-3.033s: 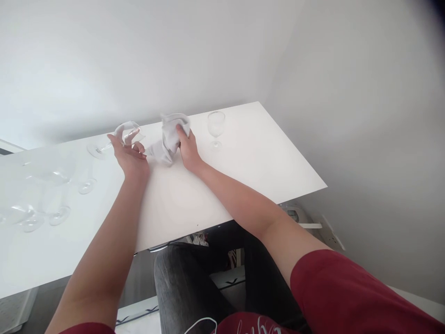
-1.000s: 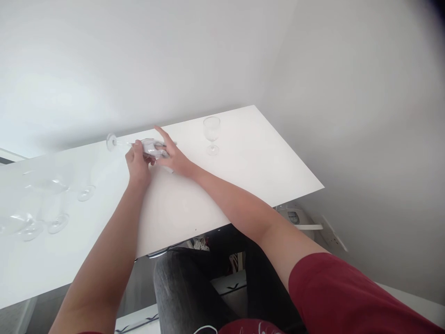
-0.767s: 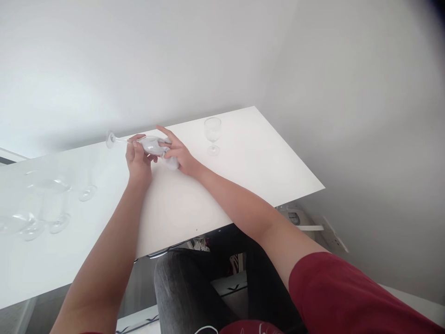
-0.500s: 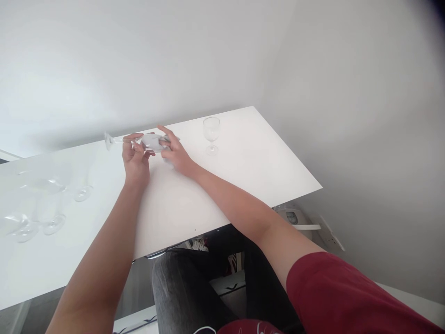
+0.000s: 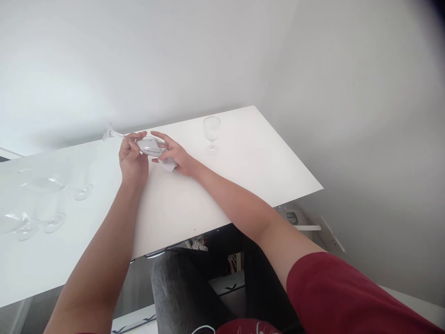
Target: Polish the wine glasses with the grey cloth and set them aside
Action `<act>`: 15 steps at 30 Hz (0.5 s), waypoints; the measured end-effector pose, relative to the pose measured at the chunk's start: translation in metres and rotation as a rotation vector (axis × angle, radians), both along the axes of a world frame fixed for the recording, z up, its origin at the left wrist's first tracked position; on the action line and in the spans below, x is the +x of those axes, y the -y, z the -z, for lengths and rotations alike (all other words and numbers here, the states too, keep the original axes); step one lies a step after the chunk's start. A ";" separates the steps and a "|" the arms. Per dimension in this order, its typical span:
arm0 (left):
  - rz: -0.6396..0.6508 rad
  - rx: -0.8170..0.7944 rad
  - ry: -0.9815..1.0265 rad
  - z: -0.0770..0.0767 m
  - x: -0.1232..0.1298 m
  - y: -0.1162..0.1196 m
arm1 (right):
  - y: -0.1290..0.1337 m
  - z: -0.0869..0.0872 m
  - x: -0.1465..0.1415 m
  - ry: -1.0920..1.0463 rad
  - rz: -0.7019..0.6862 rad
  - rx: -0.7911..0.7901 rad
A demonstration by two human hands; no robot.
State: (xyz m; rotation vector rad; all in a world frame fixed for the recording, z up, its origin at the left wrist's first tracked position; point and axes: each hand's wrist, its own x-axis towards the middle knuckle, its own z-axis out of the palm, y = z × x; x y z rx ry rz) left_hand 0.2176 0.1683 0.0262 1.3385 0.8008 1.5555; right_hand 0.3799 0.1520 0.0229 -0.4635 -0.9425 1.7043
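Observation:
A stemmed glass [image 5: 148, 145] lies sideways in the air above the white table, its foot pointing left and its bowl to the right. My left hand [image 5: 134, 155] is closed around the stem and the base of the bowl. At the bowl's mouth, my right hand [image 5: 175, 154] grips a pale cloth [image 5: 168, 164], part of which is inside the bowl while a corner hangs below the fingers. To the right of my hands, another stemmed glass [image 5: 212, 132] stands upright on the table.
Several clear glasses stand at the left of the white table [image 5: 243, 176], among them one whose foot [image 5: 83, 192] shows near my left forearm. A pale wall [image 5: 174, 55] rises behind the table. My legs are below the front edge.
The held glass has turned and tilted slightly, its foot shifting up and left. My right fingers have moved around the bowl's mouth, and more of the cloth now hangs below them.

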 end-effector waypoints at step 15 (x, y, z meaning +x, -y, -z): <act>0.194 -0.134 0.136 0.001 0.001 -0.002 | -0.003 0.005 0.001 0.033 0.313 0.063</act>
